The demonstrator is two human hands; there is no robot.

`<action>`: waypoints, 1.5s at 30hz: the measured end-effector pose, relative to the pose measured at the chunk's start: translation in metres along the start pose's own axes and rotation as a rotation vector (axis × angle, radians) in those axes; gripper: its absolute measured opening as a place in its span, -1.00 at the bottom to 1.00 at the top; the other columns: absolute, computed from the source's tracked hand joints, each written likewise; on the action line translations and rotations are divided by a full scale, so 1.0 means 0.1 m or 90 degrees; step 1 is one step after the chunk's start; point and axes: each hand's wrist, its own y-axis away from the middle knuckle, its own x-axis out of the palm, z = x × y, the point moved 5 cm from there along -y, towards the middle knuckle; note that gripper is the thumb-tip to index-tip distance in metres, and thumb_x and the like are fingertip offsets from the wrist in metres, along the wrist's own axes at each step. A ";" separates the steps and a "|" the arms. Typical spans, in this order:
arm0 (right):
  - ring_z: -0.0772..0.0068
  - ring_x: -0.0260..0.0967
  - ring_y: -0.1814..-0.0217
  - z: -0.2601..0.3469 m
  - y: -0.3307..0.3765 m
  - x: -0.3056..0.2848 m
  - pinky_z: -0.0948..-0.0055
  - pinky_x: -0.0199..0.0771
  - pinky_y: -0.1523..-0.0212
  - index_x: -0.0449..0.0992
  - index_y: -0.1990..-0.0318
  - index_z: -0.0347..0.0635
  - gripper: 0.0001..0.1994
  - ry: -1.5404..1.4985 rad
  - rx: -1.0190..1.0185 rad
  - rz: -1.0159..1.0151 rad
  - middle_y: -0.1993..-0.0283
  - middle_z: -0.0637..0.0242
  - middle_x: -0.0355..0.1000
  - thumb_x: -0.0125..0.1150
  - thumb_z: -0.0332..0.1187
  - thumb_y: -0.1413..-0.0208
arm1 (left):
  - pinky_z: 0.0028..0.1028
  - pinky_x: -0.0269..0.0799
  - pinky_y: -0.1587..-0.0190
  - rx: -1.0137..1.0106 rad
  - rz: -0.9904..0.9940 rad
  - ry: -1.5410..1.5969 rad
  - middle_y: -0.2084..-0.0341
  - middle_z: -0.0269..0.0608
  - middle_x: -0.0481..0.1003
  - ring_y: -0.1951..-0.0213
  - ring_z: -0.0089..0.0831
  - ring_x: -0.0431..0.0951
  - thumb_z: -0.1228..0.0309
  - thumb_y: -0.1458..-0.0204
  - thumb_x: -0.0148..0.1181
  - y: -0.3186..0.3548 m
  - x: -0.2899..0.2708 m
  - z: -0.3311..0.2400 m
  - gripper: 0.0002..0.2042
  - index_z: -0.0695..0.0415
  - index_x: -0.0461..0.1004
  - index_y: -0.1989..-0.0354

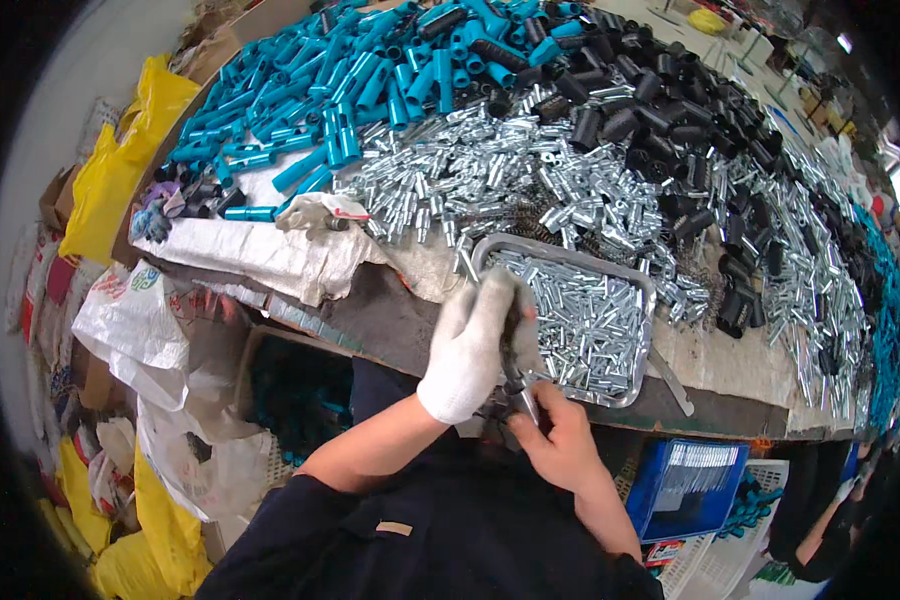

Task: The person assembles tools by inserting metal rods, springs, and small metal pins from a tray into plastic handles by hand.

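My left hand (475, 345), in a white glove, is closed in front of a metal tray (646, 330) of small silver pins. A short silver metal part (467, 264) shows at its fingertips. My bare right hand (562, 440) is just below and to the right, its thumb and fingers closed on a silver pointed metal piece (525, 403). A dark part (513, 345) runs between the two hands; the fingers hide most of it, and I cannot tell its kind. Behind the tray lies a heap of silver metal fittings (420, 175).
Teal tubes (350, 80) pile up at the back left, black sleeves (660, 110) at the back right. A flat metal strip (672, 383) lies right of the tray. Below the table edge are a blue bin (685, 490) and white plastic bags (135, 330). Another person's arm (820, 525) shows at lower right.
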 end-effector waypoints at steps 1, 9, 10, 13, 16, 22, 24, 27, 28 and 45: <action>0.24 0.41 0.48 0.01 0.00 0.02 0.33 0.36 0.40 0.43 0.18 -0.30 -0.74 -0.033 0.005 -0.018 0.50 0.06 0.37 0.25 -0.31 -0.09 | -0.41 0.33 0.51 -0.047 -0.018 0.017 0.67 -0.26 0.28 0.63 -0.46 0.31 0.17 -0.32 -0.20 0.02 0.03 0.03 -0.67 0.17 0.28 0.37; 0.57 0.14 0.71 -0.14 0.06 0.01 0.54 0.14 0.69 0.40 0.24 -0.26 -0.72 -0.519 0.105 -0.048 0.62 0.42 0.29 -0.03 -0.19 -0.33 | -0.39 0.40 0.04 -0.046 0.255 -0.369 0.20 -0.06 0.53 0.17 -0.33 0.53 0.27 -0.31 -0.27 0.15 0.30 0.20 -0.61 0.30 0.44 0.05; 0.57 0.14 0.71 -0.19 0.07 0.00 0.54 0.14 0.69 0.40 0.24 -0.26 -0.72 -0.518 0.104 -0.052 0.62 0.42 0.29 -0.03 -0.19 -0.33 | -0.38 0.40 0.01 -0.023 0.273 -0.414 0.16 -0.04 0.52 0.14 -0.32 0.54 0.27 -0.31 -0.29 0.16 0.31 0.19 -0.61 0.29 0.44 0.04; 0.66 -0.06 0.78 -0.14 0.12 0.12 0.58 -0.08 0.75 0.39 0.22 -0.20 -0.41 -1.062 0.058 0.232 0.65 0.43 0.22 -0.25 0.22 -0.28 | -0.24 0.44 0.27 0.034 0.399 -0.375 0.44 0.07 0.48 0.37 -0.01 0.56 0.24 -0.26 -0.11 0.24 0.42 0.13 -0.68 0.22 0.39 0.00; 0.65 -0.04 0.78 -0.17 0.13 0.04 0.58 -0.08 0.75 0.40 0.20 -0.21 -0.41 -0.892 0.004 0.155 0.65 0.41 0.22 -0.26 0.21 -0.29 | -0.23 0.44 0.30 0.114 0.477 -0.499 0.46 0.04 0.48 0.38 0.00 0.57 0.27 -0.23 -0.04 0.25 0.47 -0.04 -0.70 0.22 0.40 0.01; 0.72 0.07 0.61 -0.07 0.04 -0.56 0.66 0.02 0.60 0.30 -0.10 -0.24 -0.71 -0.418 0.080 -0.082 0.59 0.45 0.27 -0.03 -0.31 -0.31 | -0.26 0.43 0.02 0.071 0.264 -0.454 0.27 -0.13 0.56 0.18 -0.35 0.59 0.30 -0.02 0.23 0.02 0.26 -0.31 -0.74 0.17 0.49 0.17; 0.72 0.15 0.59 -0.01 -0.06 -0.65 0.66 0.05 0.60 0.29 -0.10 -0.21 -0.71 -0.386 0.059 -0.090 0.57 0.45 0.31 0.02 -0.34 -0.28 | -0.08 0.24 -0.17 0.538 0.253 -0.941 0.15 -0.20 0.51 0.07 -0.26 0.52 0.33 0.11 0.34 0.11 0.38 -0.40 -0.70 0.15 0.52 0.19; 0.75 0.24 0.56 -0.01 -0.21 -0.67 0.69 0.11 0.56 0.30 -0.05 -0.17 -0.71 -0.306 0.096 -0.006 0.55 0.42 0.38 0.10 -0.33 -0.24 | -0.17 0.31 -0.05 0.436 0.355 -0.981 0.42 -0.33 0.46 0.26 -0.33 0.56 0.19 0.11 0.31 0.17 0.40 -0.05 -0.65 -0.01 0.48 0.14; 0.75 0.24 0.56 -0.02 -0.32 -0.73 0.69 0.11 0.56 0.30 -0.05 -0.17 -0.71 -0.298 0.074 0.007 0.55 0.42 0.38 0.10 -0.33 -0.24 | -0.30 0.41 0.17 0.422 0.295 -0.906 0.52 -0.33 0.43 0.40 -0.35 0.58 0.18 0.04 0.26 0.17 0.35 -0.01 -0.70 0.02 0.47 0.17; 0.25 0.45 0.24 -0.02 -0.75 -1.41 0.34 0.41 0.18 0.40 0.13 -0.24 -0.74 0.189 -0.073 -0.334 0.27 0.16 0.47 0.27 -0.40 -0.05 | -0.34 0.44 0.30 0.072 0.084 -0.530 0.51 -0.02 0.54 0.44 -0.35 0.57 0.26 -0.09 0.15 -0.07 -0.29 0.25 -0.70 0.25 0.53 0.17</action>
